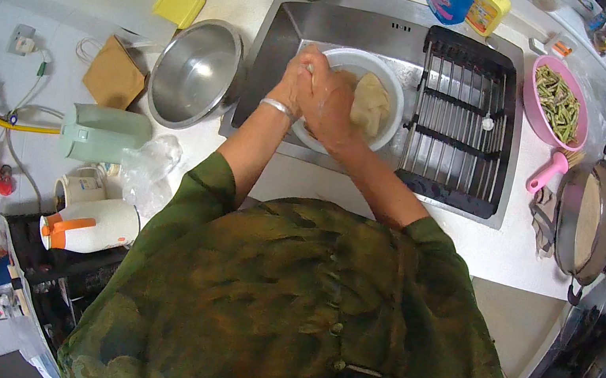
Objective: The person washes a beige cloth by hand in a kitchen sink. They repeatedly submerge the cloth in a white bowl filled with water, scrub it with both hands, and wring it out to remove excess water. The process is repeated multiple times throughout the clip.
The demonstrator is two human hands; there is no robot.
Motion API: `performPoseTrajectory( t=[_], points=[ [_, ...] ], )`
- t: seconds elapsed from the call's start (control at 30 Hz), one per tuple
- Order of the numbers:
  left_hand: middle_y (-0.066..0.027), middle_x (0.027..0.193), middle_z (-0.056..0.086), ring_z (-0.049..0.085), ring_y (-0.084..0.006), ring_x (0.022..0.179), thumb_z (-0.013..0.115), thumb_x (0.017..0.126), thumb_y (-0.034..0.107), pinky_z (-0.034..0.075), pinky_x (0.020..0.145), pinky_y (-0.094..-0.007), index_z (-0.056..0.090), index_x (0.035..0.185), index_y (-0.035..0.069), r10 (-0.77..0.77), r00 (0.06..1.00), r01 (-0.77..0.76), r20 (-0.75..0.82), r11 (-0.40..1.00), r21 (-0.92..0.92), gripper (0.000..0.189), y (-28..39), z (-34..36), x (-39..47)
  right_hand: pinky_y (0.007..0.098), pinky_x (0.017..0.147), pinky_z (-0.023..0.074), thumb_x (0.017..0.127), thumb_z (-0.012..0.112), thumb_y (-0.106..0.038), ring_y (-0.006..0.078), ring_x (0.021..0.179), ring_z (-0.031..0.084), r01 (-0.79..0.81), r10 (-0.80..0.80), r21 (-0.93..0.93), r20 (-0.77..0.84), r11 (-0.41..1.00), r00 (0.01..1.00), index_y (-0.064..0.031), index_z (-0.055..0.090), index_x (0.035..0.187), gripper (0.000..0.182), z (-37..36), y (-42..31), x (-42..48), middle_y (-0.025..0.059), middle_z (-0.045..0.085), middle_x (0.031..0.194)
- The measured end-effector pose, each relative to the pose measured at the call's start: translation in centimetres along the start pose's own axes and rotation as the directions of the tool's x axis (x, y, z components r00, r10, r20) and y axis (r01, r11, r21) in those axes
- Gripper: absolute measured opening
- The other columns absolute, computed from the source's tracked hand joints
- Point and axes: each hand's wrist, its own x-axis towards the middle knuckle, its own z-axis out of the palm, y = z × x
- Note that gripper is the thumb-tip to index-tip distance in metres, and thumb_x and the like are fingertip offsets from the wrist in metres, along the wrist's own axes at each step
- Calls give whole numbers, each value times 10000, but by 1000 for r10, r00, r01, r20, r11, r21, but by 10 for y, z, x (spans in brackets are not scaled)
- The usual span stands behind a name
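Observation:
My left hand [292, 80], with a silver bangle at its wrist, and my right hand [327, 100] are pressed together over the left part of a white basin [398, 94]. A small bit of something pale shows between them, too little to name. The basin stands in a stainless steel sink [360, 29]. Pale, yellowish pieces that look like soft sheets or slices [370, 104] lie in the basin, to the right of my right hand. What lies under my hands is hidden.
A steel bowl [196, 75] stands left of the sink. A black-framed drying rack [456, 133] spans the sink's right part. Farther right are a pink bowl of cut green beans [558, 102], a pink-handled brush [549, 173] and a pan [586, 218]. Bottles stand behind the sink.

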Motion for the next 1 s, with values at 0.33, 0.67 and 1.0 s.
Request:
performPoseTrajectory(
  t=[0.33, 0.67, 1.0],
  points=[
    [-83, 892, 581, 551, -216, 822, 432, 840, 244, 452, 690, -358, 541, 937, 70, 103, 995, -62, -1, 606, 793, 227, 2, 1, -6, 404, 671, 435, 772, 476, -195, 367, 780, 555, -116, 119, 67, -44, 991, 992, -75, 503, 987, 248, -2, 22, 19, 170, 581, 912],
    [-81, 904, 575, 542, -213, 868, 397, 867, 259, 442, 737, -356, 538, 967, 56, -238, 964, 190, -118, 929, -317, 267, -15, 39, -4, 423, 665, 428, 792, 422, -240, 357, 730, 566, -210, 204, -24, -139, 977, 969, -145, 495, 980, 223, -7, 56, 45, 156, 595, 754],
    [-68, 852, 573, 561, -198, 786, 389, 873, 261, 465, 675, -348, 533, 957, 69, -315, 948, 265, -50, 864, -428, 254, -20, 20, 1, 425, 657, 433, 778, 501, -247, 349, 715, 573, -195, 201, -172, 19, 966, 979, -137, 494, 1048, 292, -10, 10, 26, 154, 603, 752]
  ],
)
